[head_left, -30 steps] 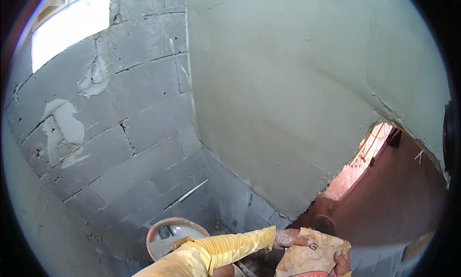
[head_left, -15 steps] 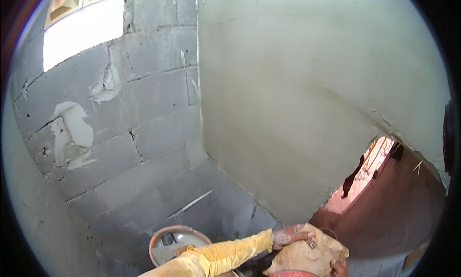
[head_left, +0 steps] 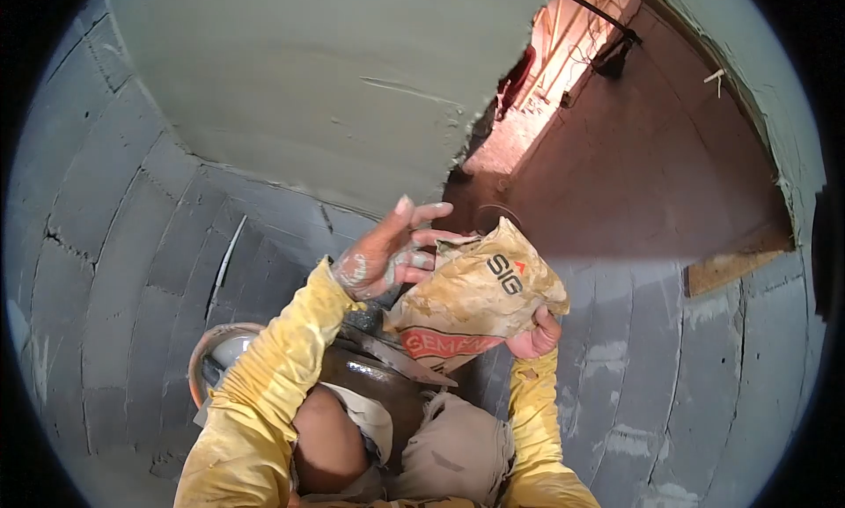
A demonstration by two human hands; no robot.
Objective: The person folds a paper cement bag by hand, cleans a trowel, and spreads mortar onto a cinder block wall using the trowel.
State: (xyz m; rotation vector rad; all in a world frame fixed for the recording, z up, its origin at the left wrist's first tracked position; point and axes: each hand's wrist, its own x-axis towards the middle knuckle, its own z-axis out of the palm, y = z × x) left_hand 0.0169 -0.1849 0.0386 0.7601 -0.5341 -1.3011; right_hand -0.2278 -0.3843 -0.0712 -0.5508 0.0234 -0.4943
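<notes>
A crumpled brown cement bag [head_left: 480, 283] with "SEMEN" on a red band and "SIG" in dark letters is tilted in front of me. My right hand [head_left: 534, 334] grips its lower right edge, thumb on the face. My left hand [head_left: 383, 254], smeared with grey mortar, has its fingers spread at the bag's upper left edge. Whether those fingertips touch the paper I cannot tell. Below the bag lies a flat greyish blade-like piece [head_left: 400, 358], partly covered by it, over a dark wet surface [head_left: 361, 367] between my knees.
An orange-rimmed bucket [head_left: 195, 367] stands at left, partly behind my sleeve. Bare grey block wall [head_left: 97, 305] rises beyond it. A smooth plastered wall [head_left: 326, 85] ends at a ragged edge beside an opening [head_left: 537, 85]. A wooden piece [head_left: 735, 270] sits at right.
My view has swung down and to the right. My left hand has come off the bag's face, with its fingers now spread, while the right still holds the bag.
</notes>
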